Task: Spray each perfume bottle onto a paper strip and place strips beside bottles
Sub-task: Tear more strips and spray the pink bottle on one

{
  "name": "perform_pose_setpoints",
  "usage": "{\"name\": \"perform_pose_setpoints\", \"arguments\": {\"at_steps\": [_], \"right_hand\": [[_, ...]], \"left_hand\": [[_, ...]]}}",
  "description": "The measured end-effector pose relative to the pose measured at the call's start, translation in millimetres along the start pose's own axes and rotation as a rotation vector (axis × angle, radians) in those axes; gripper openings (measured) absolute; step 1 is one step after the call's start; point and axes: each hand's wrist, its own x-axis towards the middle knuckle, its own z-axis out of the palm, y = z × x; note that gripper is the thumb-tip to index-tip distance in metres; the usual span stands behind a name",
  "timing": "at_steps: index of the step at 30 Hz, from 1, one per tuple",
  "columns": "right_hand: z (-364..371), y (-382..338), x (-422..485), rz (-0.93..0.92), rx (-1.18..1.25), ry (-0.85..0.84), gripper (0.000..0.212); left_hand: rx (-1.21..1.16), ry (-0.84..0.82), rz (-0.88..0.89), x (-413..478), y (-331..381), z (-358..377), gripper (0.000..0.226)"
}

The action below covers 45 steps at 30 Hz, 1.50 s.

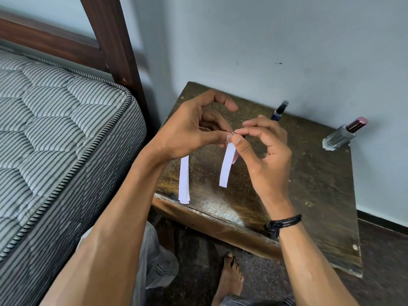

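Held both hands up over the dark, worn wooden bench [309,184], fingertips meeting at one spot. Gripped a bundle of strips [184,180] in the left hand [192,133], with the lower fingers curled round its top, the white ends hanging down toward the near edge of the bench and the forefinger arched free above. Pinched the top of a single strip [226,166] between thumb and forefinger of the right hand [265,151], with the left thumb tip touching that same spot. Held this strip hanging in the air, slightly curved, between the two wrists and apart from the bundle. Could not tell what the small pinkish bit just behind its upper part was.

Left both bottles untouched at the back of the bench, against the pale wall [287,40]: a slim dark blue bottle [278,111] with a dark cap just beyond the right fingertips, and a clear glass bottle [339,139] with a maroon cap well off to the right, near the corner.

Wore a black cord bracelet [283,223] on the right wrist. Had a striped quilted mattress [66,129] in a dark wooden bed frame [110,40] close on the left, and a bare foot [229,281] on the speckled floor [386,261] below the near edge of the bench.
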Motion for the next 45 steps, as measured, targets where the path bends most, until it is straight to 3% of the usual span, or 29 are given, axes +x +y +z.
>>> {"name": "perform_pose_setpoints", "arguments": {"at_steps": [11, 16, 25, 31, 45], "right_hand": [[0.3, 2.8, 2.1, -0.013, -0.032, 0.038, 0.002], [-0.1, 0.8, 1.6, -0.018, -0.057, 0.025, 0.011], [-2.7, 9.3, 1.7, 0.002, -0.101, 0.082, 0.012], [-2.8, 10.6, 1.3, 0.011, -0.135, 0.082, 0.011], [-2.6, 8.0, 2.0, 0.006, -0.111, 0.071, 0.012]], "left_hand": [[0.014, 0.049, -0.007, -0.4, 1.8, 2.4, 0.034], [0.068, 0.044, -0.038, -0.4, -0.3, -4.4, 0.031], [0.185, 0.172, -0.307, -5.9, -14.9, -43.6, 0.024], [0.084, 0.275, -0.458, -5.9, -16.5, -44.9, 0.025], [0.158, 0.158, -0.506, -1.0, -27.6, -32.4, 0.028]]}}
